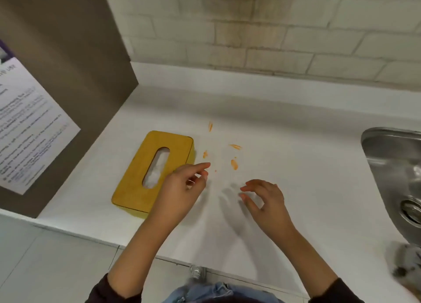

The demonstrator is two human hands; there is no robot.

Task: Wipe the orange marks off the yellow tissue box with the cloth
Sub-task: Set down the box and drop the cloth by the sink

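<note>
The yellow tissue box (153,171) lies flat on the white counter (296,188) at centre left of the frame, its long axis running from lower left to upper right. The left hand (182,186) hovers at the box's right edge, fingers loosely curled and holding nothing; the right hand (264,200) is further right, also loose and bare. The orange marks (234,164) seen here sit on the counter just right of the box. A blurred grey bundle (405,261) at the lower right edge may be the cloth, nearer the right hand.
</note>
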